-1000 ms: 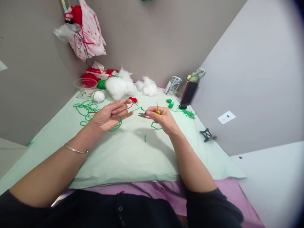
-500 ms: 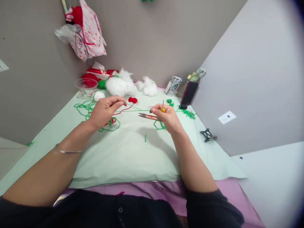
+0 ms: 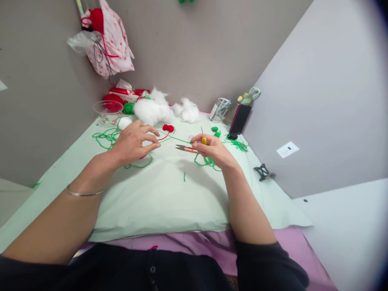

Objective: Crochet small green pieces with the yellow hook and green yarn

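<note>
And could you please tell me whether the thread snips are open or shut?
Open: the thread snips in the right hand show two blades with their tips apart.

I can read no word, number or brand anywhere before me. The tissue box (image 3: 129,97) bears faint print on its pale side, too small to make out. The clear tub (image 3: 109,117) has dark marks low on its wall, blurred past reading. A white label (image 3: 213,110) shows on the pen cup (image 3: 220,112), and pale marks on the scissors (image 3: 188,149) in my right hand (image 3: 213,148); neither is legible.
</note>
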The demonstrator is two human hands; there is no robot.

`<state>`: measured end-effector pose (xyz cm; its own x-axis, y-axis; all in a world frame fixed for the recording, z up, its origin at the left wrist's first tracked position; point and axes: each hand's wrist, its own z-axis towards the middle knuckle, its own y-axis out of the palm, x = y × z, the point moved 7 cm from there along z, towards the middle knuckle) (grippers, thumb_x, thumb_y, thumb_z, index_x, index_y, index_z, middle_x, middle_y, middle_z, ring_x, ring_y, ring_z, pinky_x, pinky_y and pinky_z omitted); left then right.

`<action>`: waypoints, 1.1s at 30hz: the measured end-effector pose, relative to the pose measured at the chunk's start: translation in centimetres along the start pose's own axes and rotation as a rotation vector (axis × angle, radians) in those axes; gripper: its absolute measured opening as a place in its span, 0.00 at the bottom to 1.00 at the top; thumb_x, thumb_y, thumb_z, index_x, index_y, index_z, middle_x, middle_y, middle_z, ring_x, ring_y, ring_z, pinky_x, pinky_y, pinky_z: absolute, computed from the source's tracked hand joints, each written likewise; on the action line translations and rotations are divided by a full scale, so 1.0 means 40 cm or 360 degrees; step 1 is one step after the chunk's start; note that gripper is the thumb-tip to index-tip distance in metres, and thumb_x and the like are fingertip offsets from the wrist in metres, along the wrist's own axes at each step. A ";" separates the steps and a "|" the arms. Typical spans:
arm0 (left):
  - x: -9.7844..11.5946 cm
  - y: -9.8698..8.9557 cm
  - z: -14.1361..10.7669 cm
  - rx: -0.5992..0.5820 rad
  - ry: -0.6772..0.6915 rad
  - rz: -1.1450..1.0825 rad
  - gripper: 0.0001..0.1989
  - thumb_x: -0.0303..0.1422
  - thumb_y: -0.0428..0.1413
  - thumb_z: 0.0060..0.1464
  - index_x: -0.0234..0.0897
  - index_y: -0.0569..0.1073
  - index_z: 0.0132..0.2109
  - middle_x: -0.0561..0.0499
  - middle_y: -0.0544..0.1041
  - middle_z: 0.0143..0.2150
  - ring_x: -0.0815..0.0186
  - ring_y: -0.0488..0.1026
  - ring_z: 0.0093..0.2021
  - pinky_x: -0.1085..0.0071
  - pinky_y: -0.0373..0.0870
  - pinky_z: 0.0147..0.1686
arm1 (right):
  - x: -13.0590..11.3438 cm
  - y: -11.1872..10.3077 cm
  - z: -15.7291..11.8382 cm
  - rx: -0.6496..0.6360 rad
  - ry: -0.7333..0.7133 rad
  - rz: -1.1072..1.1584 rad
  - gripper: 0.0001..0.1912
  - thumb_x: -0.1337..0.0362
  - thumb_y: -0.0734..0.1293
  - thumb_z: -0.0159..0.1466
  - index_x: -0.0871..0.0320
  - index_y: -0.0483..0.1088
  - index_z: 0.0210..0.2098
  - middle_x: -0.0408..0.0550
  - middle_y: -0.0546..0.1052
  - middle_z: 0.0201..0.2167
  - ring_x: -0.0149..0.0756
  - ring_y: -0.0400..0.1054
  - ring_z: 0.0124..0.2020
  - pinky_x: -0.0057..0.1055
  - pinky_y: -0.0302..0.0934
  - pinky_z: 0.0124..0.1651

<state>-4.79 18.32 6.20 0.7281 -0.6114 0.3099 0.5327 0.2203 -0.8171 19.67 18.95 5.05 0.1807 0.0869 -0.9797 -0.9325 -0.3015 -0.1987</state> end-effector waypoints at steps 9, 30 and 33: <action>-0.056 0.055 -0.005 -0.0097 -0.0161 0.0180 0.21 0.39 0.54 0.64 0.35 0.79 0.59 0.33 0.69 0.72 0.37 0.55 0.76 0.38 0.45 0.71 | -0.009 -0.033 0.005 0.0137 -0.0012 0.0201 0.15 0.53 0.77 0.53 0.58 0.74 0.30 0.30 0.55 0.15 0.22 0.42 0.19 0.28 0.34 0.24; -0.120 -0.045 -0.023 -0.0032 -0.0660 -0.1371 0.26 0.43 0.60 0.57 0.38 0.77 0.60 0.40 0.83 0.54 0.62 0.77 0.36 0.67 0.73 0.31 | -0.106 -0.272 -0.072 0.0483 -0.0694 0.0774 0.11 0.57 0.78 0.60 0.50 0.72 0.32 0.30 0.38 0.16 0.28 0.27 0.19 0.32 0.29 0.19; -0.145 -0.070 -0.029 0.0043 -0.0699 -0.1378 0.24 0.44 0.60 0.57 0.38 0.78 0.57 0.42 0.81 0.53 0.66 0.71 0.36 0.73 0.60 0.24 | -0.121 -0.347 -0.105 0.0634 -0.0815 0.0821 0.07 0.60 0.75 0.63 0.49 0.74 0.31 0.32 0.39 0.16 0.29 0.27 0.20 0.34 0.30 0.20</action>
<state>-11.01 20.36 6.10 0.1724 -0.2330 0.9571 0.9657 -0.1517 -0.2108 33.06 18.71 12.44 -0.3749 0.4806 -0.7928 -0.9177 -0.0713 0.3908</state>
